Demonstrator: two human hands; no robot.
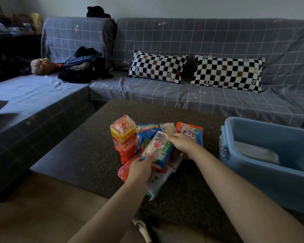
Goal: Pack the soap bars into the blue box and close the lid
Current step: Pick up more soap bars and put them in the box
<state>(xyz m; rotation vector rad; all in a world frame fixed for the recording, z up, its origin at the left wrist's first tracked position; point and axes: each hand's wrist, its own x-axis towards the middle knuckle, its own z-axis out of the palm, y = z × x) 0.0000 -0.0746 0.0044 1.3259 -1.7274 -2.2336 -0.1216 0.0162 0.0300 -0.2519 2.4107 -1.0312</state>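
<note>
The left hand [140,165] pinches the near end of a white-and-green wrapped soap bar [157,148], and the right hand [180,142] grips its far end. The bar's long axis runs from near left to far right, above a heap of wrapped soap bars [125,135] on the dark speckled surface [88,151]. The open blue plastic box [270,155] stands to the right.

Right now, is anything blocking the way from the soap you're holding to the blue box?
Nothing visible is. The white-and-green soap pack sits in both hands, and only bare table lies between it and the open blue box.
</note>
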